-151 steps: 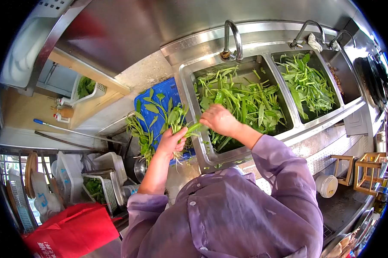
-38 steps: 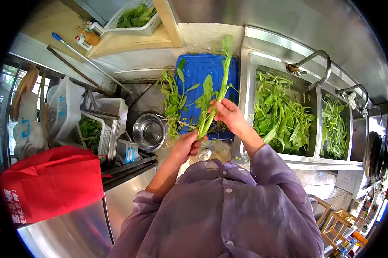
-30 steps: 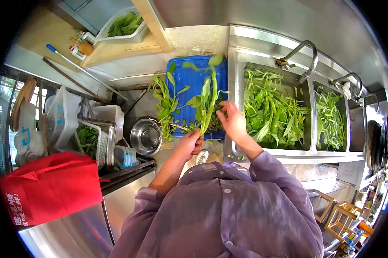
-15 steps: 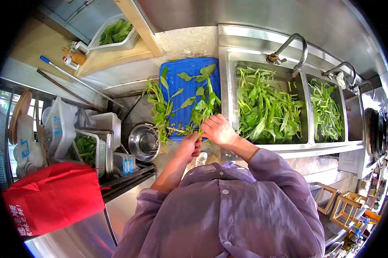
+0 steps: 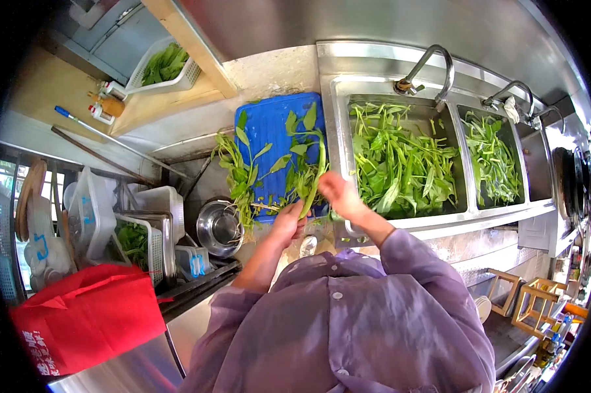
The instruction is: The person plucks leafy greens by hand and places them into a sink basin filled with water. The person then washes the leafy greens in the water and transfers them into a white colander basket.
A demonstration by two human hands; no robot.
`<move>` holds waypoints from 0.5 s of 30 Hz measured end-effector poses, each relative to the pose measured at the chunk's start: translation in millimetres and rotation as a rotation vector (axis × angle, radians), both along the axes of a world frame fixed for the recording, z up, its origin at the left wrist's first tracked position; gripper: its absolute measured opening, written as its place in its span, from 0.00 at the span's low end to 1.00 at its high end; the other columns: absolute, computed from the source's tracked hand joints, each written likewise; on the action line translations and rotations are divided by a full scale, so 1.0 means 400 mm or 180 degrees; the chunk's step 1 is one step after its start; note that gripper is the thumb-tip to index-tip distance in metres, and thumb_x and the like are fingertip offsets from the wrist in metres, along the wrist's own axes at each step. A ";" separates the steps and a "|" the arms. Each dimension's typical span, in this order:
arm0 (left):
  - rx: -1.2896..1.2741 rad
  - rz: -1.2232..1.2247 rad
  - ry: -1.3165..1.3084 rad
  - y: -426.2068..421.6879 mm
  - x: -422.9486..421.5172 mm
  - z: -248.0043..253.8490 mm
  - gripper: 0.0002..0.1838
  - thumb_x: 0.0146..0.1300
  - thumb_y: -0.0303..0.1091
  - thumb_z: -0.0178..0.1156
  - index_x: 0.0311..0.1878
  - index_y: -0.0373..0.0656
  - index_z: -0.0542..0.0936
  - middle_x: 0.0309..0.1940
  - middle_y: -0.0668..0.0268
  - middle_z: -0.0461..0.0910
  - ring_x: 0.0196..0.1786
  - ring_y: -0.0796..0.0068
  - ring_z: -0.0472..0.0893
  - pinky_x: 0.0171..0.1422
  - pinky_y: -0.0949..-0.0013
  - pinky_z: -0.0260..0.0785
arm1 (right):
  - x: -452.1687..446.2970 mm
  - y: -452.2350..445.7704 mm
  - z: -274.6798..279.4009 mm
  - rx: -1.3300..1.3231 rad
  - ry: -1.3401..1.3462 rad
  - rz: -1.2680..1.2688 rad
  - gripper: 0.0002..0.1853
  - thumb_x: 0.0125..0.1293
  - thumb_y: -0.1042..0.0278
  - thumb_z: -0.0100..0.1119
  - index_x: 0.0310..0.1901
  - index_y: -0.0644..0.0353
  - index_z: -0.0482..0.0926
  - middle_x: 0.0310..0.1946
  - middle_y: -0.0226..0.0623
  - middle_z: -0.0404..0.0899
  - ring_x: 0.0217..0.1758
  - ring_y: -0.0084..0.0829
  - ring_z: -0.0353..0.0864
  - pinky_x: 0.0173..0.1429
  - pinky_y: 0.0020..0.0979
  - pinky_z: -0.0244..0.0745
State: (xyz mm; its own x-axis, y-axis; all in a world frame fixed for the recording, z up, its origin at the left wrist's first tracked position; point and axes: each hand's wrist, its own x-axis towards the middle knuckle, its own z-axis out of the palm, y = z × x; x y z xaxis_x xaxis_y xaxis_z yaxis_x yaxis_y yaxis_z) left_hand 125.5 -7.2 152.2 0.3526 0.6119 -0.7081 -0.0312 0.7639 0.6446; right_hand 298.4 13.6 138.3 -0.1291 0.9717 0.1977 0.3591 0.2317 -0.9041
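Pinching the base of a long leafy stem [image 5: 321, 147] in the closed left hand [image 5: 290, 224], near the close edge of a blue plastic tray [image 5: 261, 133]. Right hand [image 5: 339, 193] half-curled and blurred, just beside the same stem; cannot tell whether pinching it. At the tray's left edge, loose greens [image 5: 241, 171] spilling over; to the right, a steel sink [image 5: 338, 152] with greens in two basins, a curved faucet [image 5: 447, 65] above. Standing close by at left, a steel bowl [image 5: 221, 227], then a white basket [image 5: 155, 252] of leaves and a red bag [image 5: 92, 321]. On the red bag, white Chinese characters, too creased to read surely; on a white tub [image 5: 86, 208], blue marks, illegible. Up on the wooden shelf [image 5: 171, 98], small bottles [image 5: 103, 112], labels too small to read.
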 end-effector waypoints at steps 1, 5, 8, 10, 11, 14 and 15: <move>0.0059 0.0047 -0.0032 -0.005 -0.004 0.004 0.20 0.64 0.52 0.41 0.30 0.44 0.69 0.11 0.78 0.53 0.10 0.86 0.48 0.13 0.77 0.37 | 0.028 0.015 0.010 -0.0198 0.0312 -0.0286 0.06 0.56 0.71 0.53 0.35 0.61 0.72 0.32 0.40 0.74 0.36 0.34 0.74 0.41 0.30 0.69; 0.0344 -0.0001 0.0051 -0.005 -0.039 0.082 0.18 0.64 0.48 0.44 0.34 0.42 0.71 0.11 0.78 0.54 0.11 0.87 0.50 0.14 0.79 0.40 | 0.227 0.085 0.072 0.0190 -0.0009 -0.1662 0.07 0.58 0.68 0.54 0.35 0.61 0.73 0.28 0.40 0.75 0.29 0.31 0.73 0.37 0.29 0.70; 0.0839 -0.0321 0.0291 -0.004 -0.092 0.155 0.15 0.64 0.43 0.47 0.36 0.40 0.73 0.12 0.78 0.58 0.12 0.88 0.54 0.15 0.81 0.44 | 0.406 0.090 0.085 0.0421 -0.1311 -0.2092 0.10 0.56 0.66 0.54 0.40 0.59 0.73 0.32 0.41 0.75 0.33 0.39 0.75 0.37 0.35 0.71; 0.1305 -0.0964 0.0407 -0.014 -0.131 0.207 0.12 0.63 0.40 0.48 0.35 0.40 0.74 0.13 0.77 0.63 0.13 0.88 0.57 0.16 0.81 0.47 | 0.453 0.056 0.078 0.0520 -0.2323 -0.2385 0.15 0.55 0.66 0.54 0.45 0.57 0.71 0.38 0.43 0.73 0.39 0.44 0.74 0.40 0.38 0.71; 0.1328 -0.1129 0.0749 -0.018 -0.146 0.245 0.11 0.62 0.38 0.49 0.34 0.40 0.74 0.14 0.75 0.65 0.15 0.88 0.59 0.18 0.81 0.50 | 0.464 0.040 0.075 0.0232 -0.2272 -0.2313 0.18 0.55 0.67 0.54 0.48 0.56 0.69 0.41 0.43 0.71 0.43 0.45 0.72 0.44 0.39 0.70; 0.2262 -0.1672 0.1646 -0.032 -0.210 0.290 0.08 0.59 0.35 0.54 0.33 0.40 0.76 0.17 0.73 0.70 0.20 0.85 0.65 0.23 0.78 0.57 | 0.436 0.008 0.090 0.0468 -0.1786 -0.2085 0.14 0.54 0.69 0.54 0.44 0.57 0.72 0.38 0.42 0.73 0.43 0.44 0.72 0.46 0.38 0.68; 0.2100 -0.1629 0.1718 -0.034 -0.210 0.331 0.08 0.57 0.34 0.56 0.33 0.39 0.76 0.18 0.70 0.71 0.22 0.83 0.67 0.27 0.76 0.60 | 0.410 -0.001 0.114 0.0528 -0.1577 -0.2053 0.12 0.54 0.70 0.53 0.42 0.57 0.73 0.38 0.41 0.73 0.43 0.44 0.72 0.47 0.38 0.68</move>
